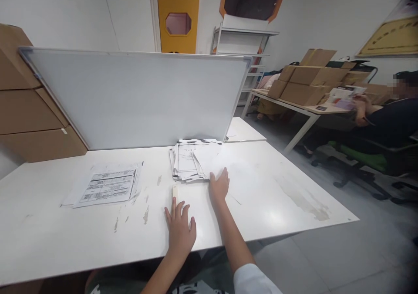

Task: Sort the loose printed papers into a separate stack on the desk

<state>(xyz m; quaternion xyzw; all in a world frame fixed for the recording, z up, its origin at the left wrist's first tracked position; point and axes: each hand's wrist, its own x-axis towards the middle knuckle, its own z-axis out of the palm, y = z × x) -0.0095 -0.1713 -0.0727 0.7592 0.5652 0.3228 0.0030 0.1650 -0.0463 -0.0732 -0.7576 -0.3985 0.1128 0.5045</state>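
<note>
My left hand [181,232] hovers over or rests on the white table near its front edge, fingers spread. Its index fingertip meets the near end of a small cream-coloured stick-like object [175,192], whose kind I cannot make out. My right hand [220,186] is at the right front corner of an untidy stack of printed papers [187,160], thumb and fingers apart. The fingers reach a blank white sheet [209,160] on the stack's right side; no grip on it shows. Farther left, a second, thinner pile of printed forms [109,185] lies flat.
A whiteboard [140,98] stands upright along the table's [98,237] back edge, behind the stack. Cardboard boxes [39,111] are piled at the left. To the right, a seated person [388,119] handles something at another table loaded with cartons [303,82].
</note>
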